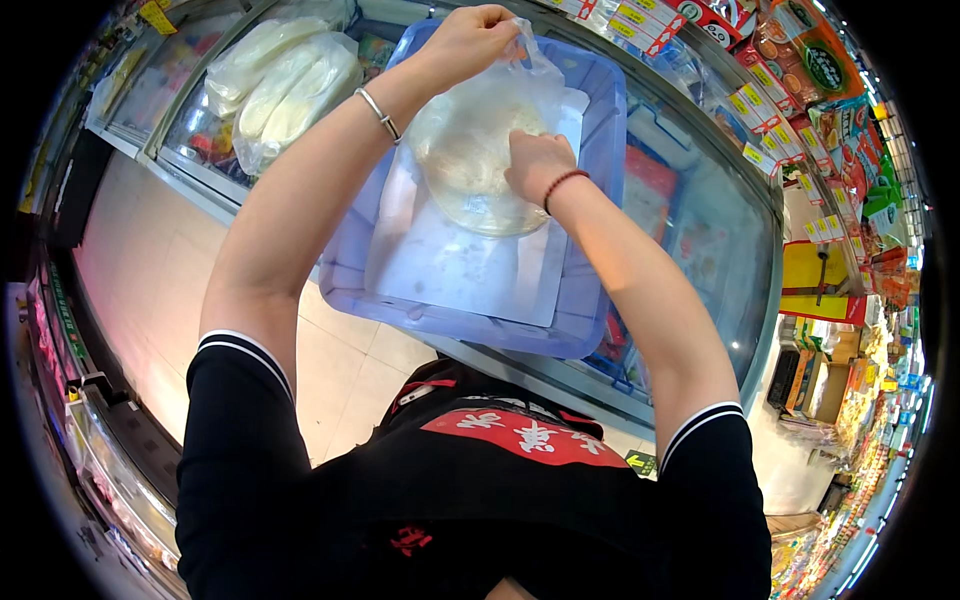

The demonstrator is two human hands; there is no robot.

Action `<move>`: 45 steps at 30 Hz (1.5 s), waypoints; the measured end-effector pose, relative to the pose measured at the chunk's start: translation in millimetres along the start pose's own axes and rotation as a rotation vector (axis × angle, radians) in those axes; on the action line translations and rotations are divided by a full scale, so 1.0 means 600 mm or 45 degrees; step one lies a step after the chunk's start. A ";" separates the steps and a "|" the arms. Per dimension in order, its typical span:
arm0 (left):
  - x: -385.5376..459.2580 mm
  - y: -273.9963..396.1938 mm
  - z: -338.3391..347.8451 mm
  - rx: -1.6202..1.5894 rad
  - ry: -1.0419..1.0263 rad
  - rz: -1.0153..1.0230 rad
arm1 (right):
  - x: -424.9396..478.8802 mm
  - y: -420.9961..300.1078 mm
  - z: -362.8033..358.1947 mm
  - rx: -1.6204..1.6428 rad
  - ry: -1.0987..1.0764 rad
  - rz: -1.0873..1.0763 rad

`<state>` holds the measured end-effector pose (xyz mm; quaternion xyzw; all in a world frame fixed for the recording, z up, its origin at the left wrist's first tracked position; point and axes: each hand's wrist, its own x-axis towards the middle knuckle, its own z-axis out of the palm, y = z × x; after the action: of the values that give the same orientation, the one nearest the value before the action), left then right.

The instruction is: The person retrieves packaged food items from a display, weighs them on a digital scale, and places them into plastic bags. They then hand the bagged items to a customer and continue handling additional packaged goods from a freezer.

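Note:
A clear plastic bag (pixel 457 135) with pale round flatbreads (pixel 487 187) inside lies in a blue-violet plastic crate (pixel 450 322). Beneath the bag is a shiny sheet-metal tray (pixel 457 262). My left hand (pixel 476 37) pinches the bag's gathered top at the far end of the crate. Lower down, my right hand (pixel 544 161) rests against the bag's right side with fingers bent; whether it grips the plastic is hidden. Part of the crate sits over a glass-topped chest freezer (pixel 697 247).
Bags of long white food pieces (pixel 285 82) lie on the freezer glass at upper left. Shelves with packaged goods and price tags (pixel 757 105) line the right. A refrigerated display case (pixel 120 465) stands at lower left, beyond the tiled floor (pixel 150 262).

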<state>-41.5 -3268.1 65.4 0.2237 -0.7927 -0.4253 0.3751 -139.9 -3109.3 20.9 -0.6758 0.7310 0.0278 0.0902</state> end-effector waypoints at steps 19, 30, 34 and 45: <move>-0.033 0.086 -0.135 -0.931 0.116 -0.385 | -0.209 0.095 -0.120 1.685 0.981 -0.095; -0.205 0.195 -0.098 -0.937 -0.119 -0.397 | -0.205 0.080 -0.100 2.211 0.764 -0.101; -0.198 0.191 -0.111 -0.695 -0.309 -0.293 | -0.208 0.076 -0.120 2.470 0.405 -0.334; -0.174 0.140 0.032 -0.206 -0.522 -0.158 | -0.187 -0.012 -0.159 2.144 0.195 0.036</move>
<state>5.0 -3142.5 86.9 0.1502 -0.8003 -0.5464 0.1961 -133.7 -3014.9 134.3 -0.3737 0.5202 -0.5710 0.5135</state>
